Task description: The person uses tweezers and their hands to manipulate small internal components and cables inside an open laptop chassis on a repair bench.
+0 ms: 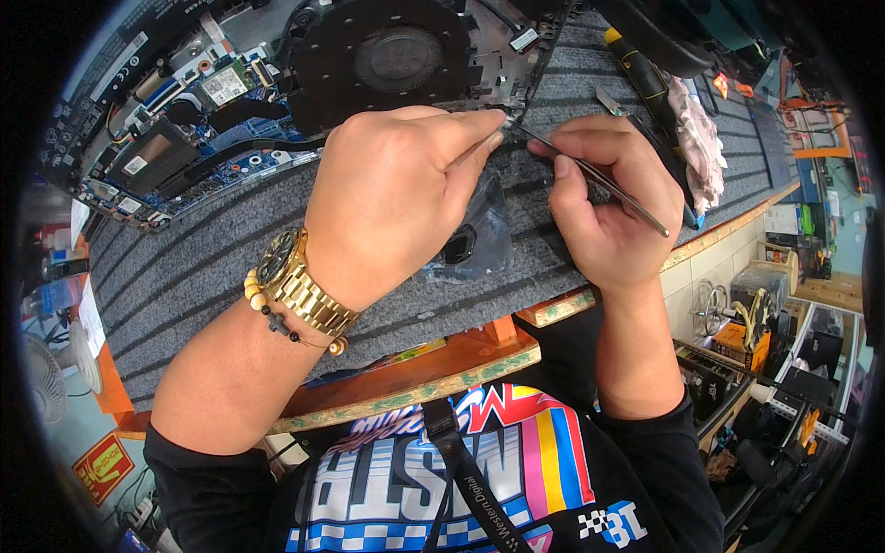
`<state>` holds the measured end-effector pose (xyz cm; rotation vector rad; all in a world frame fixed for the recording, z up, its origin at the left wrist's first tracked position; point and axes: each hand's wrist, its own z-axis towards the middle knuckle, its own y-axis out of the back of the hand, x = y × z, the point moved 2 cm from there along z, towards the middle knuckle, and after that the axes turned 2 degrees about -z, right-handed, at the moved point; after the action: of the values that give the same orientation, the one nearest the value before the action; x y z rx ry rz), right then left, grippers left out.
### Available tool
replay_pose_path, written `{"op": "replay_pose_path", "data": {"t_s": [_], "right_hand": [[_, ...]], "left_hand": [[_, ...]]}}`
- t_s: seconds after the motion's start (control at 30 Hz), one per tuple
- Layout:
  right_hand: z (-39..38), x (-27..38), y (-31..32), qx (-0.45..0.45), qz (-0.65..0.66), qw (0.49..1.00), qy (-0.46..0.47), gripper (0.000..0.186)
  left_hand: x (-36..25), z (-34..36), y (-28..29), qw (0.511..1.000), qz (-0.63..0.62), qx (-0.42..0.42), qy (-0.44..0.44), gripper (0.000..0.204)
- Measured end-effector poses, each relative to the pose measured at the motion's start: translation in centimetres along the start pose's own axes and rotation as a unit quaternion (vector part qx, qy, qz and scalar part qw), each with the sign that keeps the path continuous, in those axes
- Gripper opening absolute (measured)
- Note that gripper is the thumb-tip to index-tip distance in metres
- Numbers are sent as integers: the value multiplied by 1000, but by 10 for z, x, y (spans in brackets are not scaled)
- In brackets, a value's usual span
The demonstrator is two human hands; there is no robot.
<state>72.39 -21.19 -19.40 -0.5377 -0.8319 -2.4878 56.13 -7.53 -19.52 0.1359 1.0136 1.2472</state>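
At the far left, a pale fan (44, 380) stood beyond the bench, with a red and yellow sign (103, 468) below and to the right of it. On the grey ribbed mat (157, 309) lay an opened electronic device, its blue circuit board (269, 160) bare at the upper left. A small labelled card (227, 84) sat on that board, and a large black round part (396, 57) with a dished centre adjoined it on the right.

The left hand (392, 189), with a gold watch (309, 293) and a beaded bracelet (253, 292) at its wrist, reached to the device's near right edge. Its thumb and forefinger were drawn together there; whether anything sat between them could not be told. Below those fingertips a translucent sheet (493, 217) with a glossy black patch lay on the mat.

To the right, the right hand (613, 229) gripped a thin metal tool (636, 210) between thumb and fingers, pen-like and slanted, its far end close beside the left fingertips. Beyond that hand lay a yellow-and-black handle (638, 76), then a crumpled pale cloth (699, 152). At the far right, an orange box (742, 344) stood among things beyond the bench.
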Motion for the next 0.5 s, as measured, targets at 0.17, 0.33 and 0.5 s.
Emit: {"op": "replay_pose_path", "data": {"t_s": [0.17,0.33,0.5], "right_hand": [[-3,0,0,25,-16,1000,4,17],[-3,0,1,45,-21,999,-1,13],[-4,-1,1,48,3,998,-33,13]], "left_hand": [[1,-3,0,1000,5,2,1,20],[1,-3,1,1000,-6,0,-1,21],[0,-1,1,1000,7,3,-6,21]]}}
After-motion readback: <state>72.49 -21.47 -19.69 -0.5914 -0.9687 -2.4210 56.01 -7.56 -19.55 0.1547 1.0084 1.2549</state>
